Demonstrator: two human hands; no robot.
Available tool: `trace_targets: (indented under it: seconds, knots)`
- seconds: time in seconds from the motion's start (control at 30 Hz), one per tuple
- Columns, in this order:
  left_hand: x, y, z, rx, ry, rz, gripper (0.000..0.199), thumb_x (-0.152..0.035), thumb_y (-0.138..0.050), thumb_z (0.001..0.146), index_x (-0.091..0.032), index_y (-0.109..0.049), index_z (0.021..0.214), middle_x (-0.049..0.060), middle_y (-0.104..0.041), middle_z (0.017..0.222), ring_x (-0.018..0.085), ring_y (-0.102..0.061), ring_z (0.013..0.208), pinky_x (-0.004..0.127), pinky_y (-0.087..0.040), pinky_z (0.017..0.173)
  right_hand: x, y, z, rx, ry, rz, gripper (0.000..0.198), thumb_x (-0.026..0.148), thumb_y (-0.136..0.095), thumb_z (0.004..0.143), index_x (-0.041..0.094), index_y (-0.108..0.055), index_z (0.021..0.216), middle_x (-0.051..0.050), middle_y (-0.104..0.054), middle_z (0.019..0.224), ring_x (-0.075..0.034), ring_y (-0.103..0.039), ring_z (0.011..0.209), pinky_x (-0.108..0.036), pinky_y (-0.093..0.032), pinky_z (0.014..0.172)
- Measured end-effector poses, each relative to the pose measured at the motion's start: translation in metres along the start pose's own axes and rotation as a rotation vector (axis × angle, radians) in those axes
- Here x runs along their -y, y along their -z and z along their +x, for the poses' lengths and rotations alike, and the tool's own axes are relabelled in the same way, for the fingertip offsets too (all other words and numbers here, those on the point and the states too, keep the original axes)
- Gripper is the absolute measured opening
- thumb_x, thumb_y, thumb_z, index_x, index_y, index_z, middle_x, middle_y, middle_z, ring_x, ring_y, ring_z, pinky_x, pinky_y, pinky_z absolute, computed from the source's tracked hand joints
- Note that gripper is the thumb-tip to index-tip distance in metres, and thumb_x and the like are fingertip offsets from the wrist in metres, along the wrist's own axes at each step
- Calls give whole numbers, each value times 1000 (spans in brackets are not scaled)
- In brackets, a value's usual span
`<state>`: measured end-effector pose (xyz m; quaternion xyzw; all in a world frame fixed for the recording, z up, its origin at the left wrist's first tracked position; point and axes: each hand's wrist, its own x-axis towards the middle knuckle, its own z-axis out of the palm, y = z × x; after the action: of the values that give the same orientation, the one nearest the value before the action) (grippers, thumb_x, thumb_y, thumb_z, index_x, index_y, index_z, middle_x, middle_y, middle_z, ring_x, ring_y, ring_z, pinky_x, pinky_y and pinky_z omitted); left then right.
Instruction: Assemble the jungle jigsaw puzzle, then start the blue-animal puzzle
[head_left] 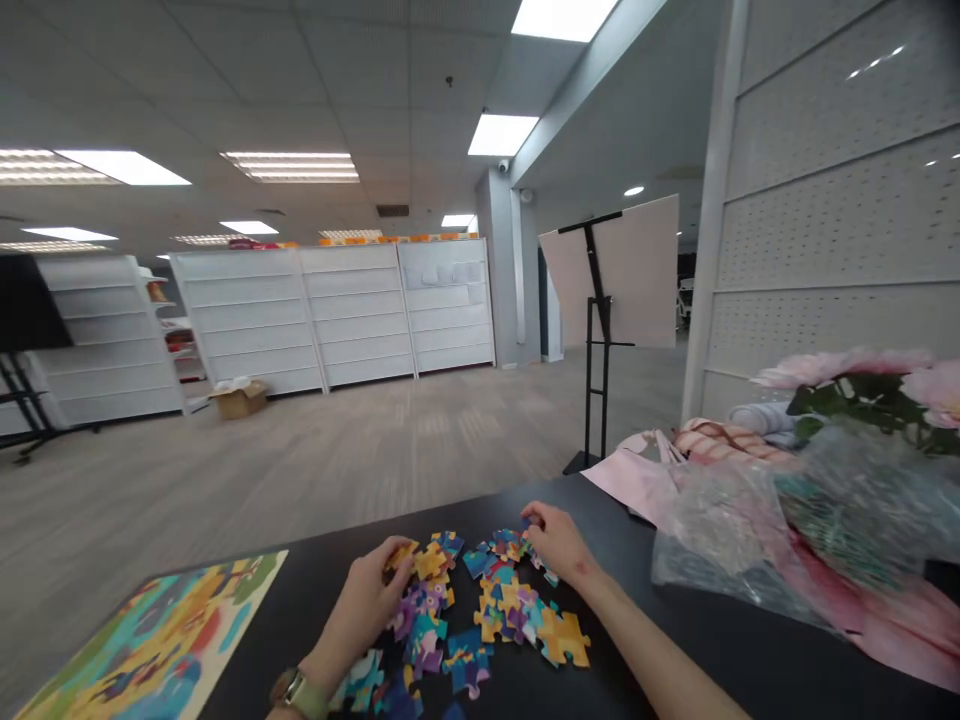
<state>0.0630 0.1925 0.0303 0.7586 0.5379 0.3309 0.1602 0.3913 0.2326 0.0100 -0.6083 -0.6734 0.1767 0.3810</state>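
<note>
Colourful jigsaw puzzle pieces (499,600) lie in loose heaps on a black table (322,560), some overlapping. My left hand (371,590), with a green-strapped watch (300,692) on the wrist, is at the left side of the heap. Its fingers are closed on a yellow puzzle piece (401,555). At the far right edge of the heap, my right hand (559,543) has curled fingers pinching a small dark blue puzzle piece (526,523), mostly hidden by them. More yellow pieces (564,637) lie below that hand.
A bright illustrated sheet (169,640) lies at the table's left. On the right are crumpled clear plastic (735,530), pink wrapping (892,625) and pink flowers (847,370). Beyond the table stand a board on a black stand (595,380), white shelving (360,315) and a cardboard box (240,400).
</note>
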Motion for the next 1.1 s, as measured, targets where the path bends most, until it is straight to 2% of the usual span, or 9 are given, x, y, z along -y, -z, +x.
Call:
trace_targets:
  seconds: [0.13,0.27,0.37,0.43,0.6,0.77,0.9,1.0,1.1]
  knots:
    - [16,5,-11,-48,106,-16,38,-44,-29,102,-21,-60,106,1,-72,73,20,-73,70,26,-50,66,2,5,-5,2,23,-131,29,13,-52,71,21,-73,91,-2,-69,71,-21,-61,76,-29,-39,71]
    - [36,13,-16,-78,129,161,32,-40,-39,97,-22,-65,103,1,-69,70,22,-69,68,28,-48,64,4,10,-7,9,37,-243,31,17,-55,73,23,-75,96,-4,-74,86,-25,-62,93,-32,-40,80]
    - [36,18,-17,-150,116,222,32,-38,-49,91,-19,-68,110,10,-71,99,28,-67,93,37,-49,82,7,12,-8,23,60,-307,33,14,-54,71,24,-74,96,-5,-75,100,-27,-60,105,-34,-39,89]
    - [25,15,-16,-167,54,248,38,-35,-51,90,-20,-66,122,13,-65,123,30,-59,114,42,-45,96,11,12,-10,29,71,-334,36,13,-52,72,23,-73,99,-5,-74,106,-26,-60,107,-34,-40,92]
    - [-10,-19,-13,31,-57,181,43,-37,-55,90,-26,-63,130,11,-53,146,31,-46,135,46,-38,110,18,13,-25,33,84,-380,36,17,-52,76,22,-72,106,-7,-72,114,-26,-59,112,-34,-41,93]
    - [-13,-32,-20,51,-52,7,28,-32,-57,86,-22,-68,110,9,-69,124,27,-62,115,39,-45,103,12,19,-43,52,65,-413,32,21,-56,76,24,-72,104,-5,-73,111,-25,-60,111,-33,-43,90]
    - [-7,-14,-25,43,-69,-118,29,-41,-49,95,-26,-64,114,6,-73,117,24,-66,111,31,-48,96,7,24,-47,37,78,-424,31,18,-56,75,24,-72,101,-4,-73,106,-24,-61,107,-32,-43,90]
    - [5,-2,-21,-6,24,-102,32,-37,-33,102,-27,-61,114,4,-76,101,21,-72,93,27,-50,81,5,28,-44,12,77,-434,31,12,-53,76,23,-72,97,-5,-73,101,-26,-62,104,-33,-44,88]
    - [23,2,-15,-43,112,-22,33,-31,-33,101,-23,-58,122,5,-76,88,21,-73,78,26,-49,71,11,27,-41,-37,84,-449,32,8,-50,76,21,-73,96,-10,-72,111,-28,-61,108,-37,-45,91]
